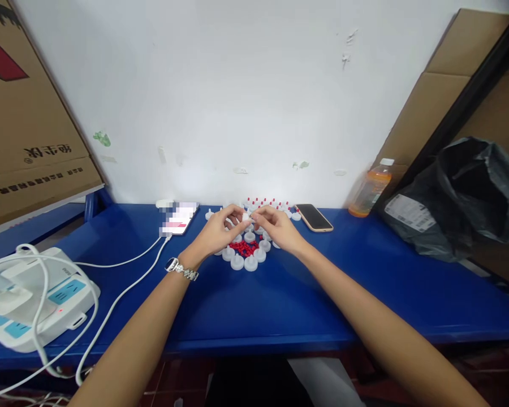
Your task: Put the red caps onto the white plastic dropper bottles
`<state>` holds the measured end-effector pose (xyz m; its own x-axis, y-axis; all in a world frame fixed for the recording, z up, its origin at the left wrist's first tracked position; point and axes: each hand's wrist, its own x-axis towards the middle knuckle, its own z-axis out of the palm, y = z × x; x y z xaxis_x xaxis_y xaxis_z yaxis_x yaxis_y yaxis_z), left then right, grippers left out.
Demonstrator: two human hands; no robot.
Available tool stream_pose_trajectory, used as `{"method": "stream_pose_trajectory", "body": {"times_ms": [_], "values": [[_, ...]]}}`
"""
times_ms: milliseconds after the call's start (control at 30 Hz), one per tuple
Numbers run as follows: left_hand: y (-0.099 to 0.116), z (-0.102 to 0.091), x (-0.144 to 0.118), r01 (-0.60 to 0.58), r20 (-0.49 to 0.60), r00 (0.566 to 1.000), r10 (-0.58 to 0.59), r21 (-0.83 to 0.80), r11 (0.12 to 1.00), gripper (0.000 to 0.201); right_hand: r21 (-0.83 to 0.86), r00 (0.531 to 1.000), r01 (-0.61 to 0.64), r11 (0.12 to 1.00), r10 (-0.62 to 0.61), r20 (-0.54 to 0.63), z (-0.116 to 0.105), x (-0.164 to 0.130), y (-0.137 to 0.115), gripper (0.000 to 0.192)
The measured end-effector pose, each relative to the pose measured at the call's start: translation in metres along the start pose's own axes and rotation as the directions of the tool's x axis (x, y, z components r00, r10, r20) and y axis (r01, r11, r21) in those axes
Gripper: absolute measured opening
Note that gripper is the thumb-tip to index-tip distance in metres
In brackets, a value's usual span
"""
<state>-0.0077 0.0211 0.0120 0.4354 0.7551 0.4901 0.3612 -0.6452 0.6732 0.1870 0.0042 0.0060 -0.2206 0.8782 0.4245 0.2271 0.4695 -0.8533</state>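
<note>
Over the middle of the blue table, my left hand [215,233] pinches a small white nozzle cap [246,216] between thumb and fingers. My right hand [281,229] meets it from the other side, its thumb and forefinger closed at the cap's tip; what they hold there is too small to make out. Below the hands lies a pile of little red tips [244,249]. White nozzle caps [250,263] stand upright in a ring around this pile. Behind my right hand, several more white caps with red tips on top [274,204] are grouped near the wall.
A lit phone [182,217] with a charging cable lies to the left, and a dark-screened phone [314,217] to the right. A white power strip [46,305] with looping cables takes the left front. At right are an orange drink bottle [370,189] and a black plastic bag [453,192].
</note>
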Motion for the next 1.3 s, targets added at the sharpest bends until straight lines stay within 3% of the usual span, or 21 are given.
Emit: {"method": "stream_pose_trajectory", "body": {"times_ms": [133, 267, 367, 500, 700, 833, 1033, 1133, 1300], "values": [[0.000, 0.006, 0.000, 0.026, -0.026, 0.999, -0.025, 0.022, 0.999, 0.036, 0.108, 0.996, 0.016, 0.994, -0.006, -0.092, -0.007, 0.010, 0.006, 0.033], [-0.004, 0.005, 0.001, 0.068, -0.069, 0.996, -0.060, 0.119, 0.991, 0.037, -0.208, 0.975, -0.013, 0.978, -0.034, -0.218, -0.022, 0.034, 0.018, 0.016], [-0.007, 0.004, 0.001, 0.054, -0.037, 0.998, -0.048, 0.192, 0.980, 0.027, -0.495, 0.991, -0.055, 0.867, -0.012, -0.130, -0.027, 0.054, 0.030, 0.003], [-0.010, 0.007, 0.001, 0.042, 0.008, 0.999, -0.046, 0.239, 0.970, 0.024, -0.677, 0.997, -0.034, 0.735, 0.070, 0.026, -0.023, 0.071, 0.038, 0.009], [-0.010, 0.007, 0.001, 0.046, 0.040, 0.998, -0.058, 0.258, 0.965, 0.030, -0.723, 0.995, -0.033, 0.690, 0.087, 0.038, -0.024, 0.061, 0.030, 0.021], [-0.009, 0.008, -0.001, 0.031, 0.045, 0.998, -0.044, 0.257, 0.966, 0.029, -0.785, 0.992, 0.053, 0.617, 0.054, 0.110, -0.027, 0.040, 0.017, 0.017], [-0.007, 0.010, -0.002, 0.001, 0.063, 0.998, -0.017, 0.251, 0.968, 0.028, -0.862, 0.962, 0.105, 0.495, 0.168, 0.213, -0.021, 0.028, 0.002, 0.014], [-0.007, 0.010, -0.001, -0.011, 0.075, 0.997, -0.009, 0.258, 0.966, 0.027, -0.848, 0.975, 0.037, 0.529, 0.167, 0.146, -0.025, 0.030, 0.003, 0.017], [-0.007, 0.012, -0.001, -0.052, 0.095, 0.995, 0.023, 0.316, 0.947, 0.027, -0.794, 0.986, -0.166, 0.585, 0.100, -0.133, -0.046, 0.028, 0.018, 0.021]]}}
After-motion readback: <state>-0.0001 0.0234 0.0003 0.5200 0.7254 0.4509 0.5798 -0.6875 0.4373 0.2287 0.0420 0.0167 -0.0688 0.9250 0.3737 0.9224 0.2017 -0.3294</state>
